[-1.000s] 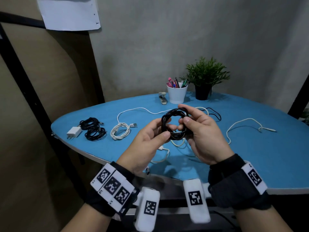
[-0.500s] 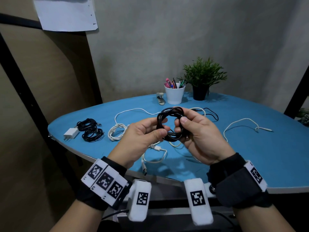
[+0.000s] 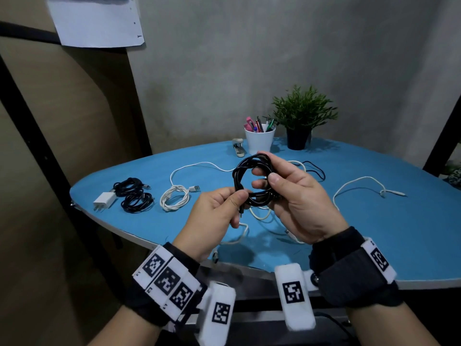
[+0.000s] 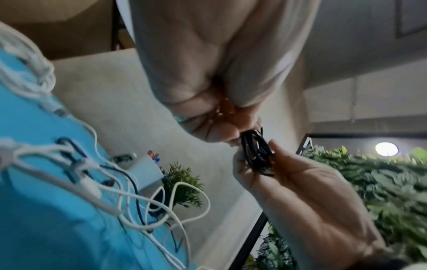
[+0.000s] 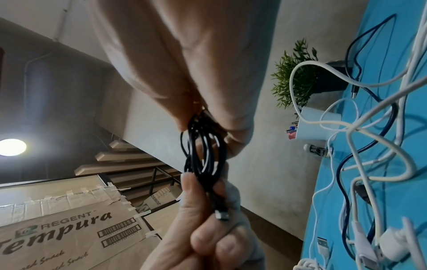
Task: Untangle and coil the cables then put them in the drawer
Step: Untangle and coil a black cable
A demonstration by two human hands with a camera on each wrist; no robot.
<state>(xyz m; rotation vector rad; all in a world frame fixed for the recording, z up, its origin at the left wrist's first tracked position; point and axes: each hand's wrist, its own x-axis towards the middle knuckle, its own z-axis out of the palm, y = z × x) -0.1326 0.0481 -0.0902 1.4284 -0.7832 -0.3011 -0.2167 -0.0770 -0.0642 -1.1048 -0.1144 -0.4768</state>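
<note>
Change since a second ago: the black cable coil [image 3: 252, 181] is held a bit higher and further out over the blue oval table [image 3: 374, 221], and the left hand [image 3: 214, 216] has slid to the coil's near edge, thumb and fingers pinching the loose plug end [image 5: 220, 214] that hangs below the loops. Right hand [image 3: 296, 198] is clamped on the far side of the coil, fingers through the ring, thumb on top. Both hands sit close together, coil off the table between them. My read: winding is done on this one and the tail is being tucked or wrapped to lock it; it still needs the drawer, which no view shows. On the table, largest first: a tangle of loose white cables [image 3: 262, 216] with a thin dark one under the hands, a long white cable [image 3: 359, 183] at right, two finished black coils [image 3: 136, 198] and a white coil [image 3: 174, 199] at left, a white charger block [image 3: 104, 201], a potted green plant [image 3: 303, 118], a white pen cup [image 3: 259, 141] and a small stapler [image 3: 238, 147] at the back. In the way: the tangle, so several cables remain.
</note>
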